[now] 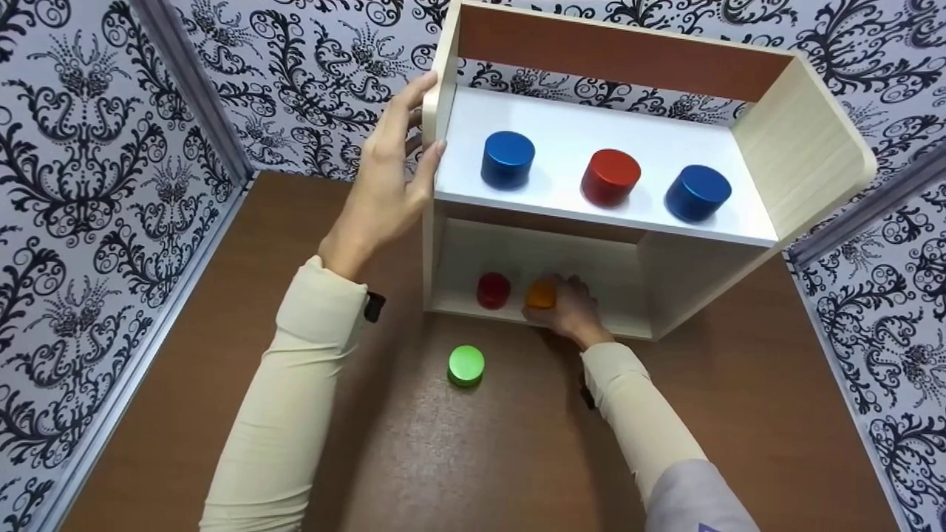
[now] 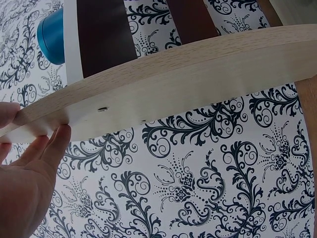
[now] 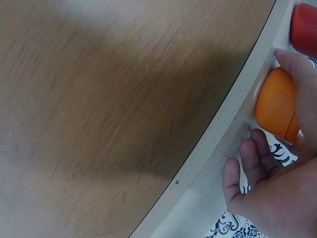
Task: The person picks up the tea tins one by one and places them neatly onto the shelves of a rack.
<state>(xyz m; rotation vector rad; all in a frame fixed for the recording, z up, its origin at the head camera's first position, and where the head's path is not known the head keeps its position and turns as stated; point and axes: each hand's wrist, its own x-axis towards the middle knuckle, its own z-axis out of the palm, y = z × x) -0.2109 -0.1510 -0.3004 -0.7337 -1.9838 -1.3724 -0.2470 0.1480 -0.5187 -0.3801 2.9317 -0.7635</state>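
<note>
My left hand (image 1: 386, 177) grips the left side panel (image 1: 441, 96) of a two-level wooden shelf unit, thumb at the front edge. In the left wrist view its fingers press the panel's outer face. Down in the lower compartment, my right hand (image 1: 576, 309) holds a small orange canister (image 1: 542, 294) near the front edge. A seam runs round the canister (image 3: 276, 104) in the right wrist view, where thumb and index finger flank it and the other fingers curl free. Just left of it stands a red canister (image 1: 494, 290).
On the white upper shelf (image 1: 554, 118) stand a blue canister (image 1: 508, 159), a red one (image 1: 610, 177) and another blue one (image 1: 698, 193). A green canister (image 1: 465, 366) stands on the brown tabletop (image 1: 458, 465) before the unit. Patterned walls (image 1: 81, 244) enclose the table.
</note>
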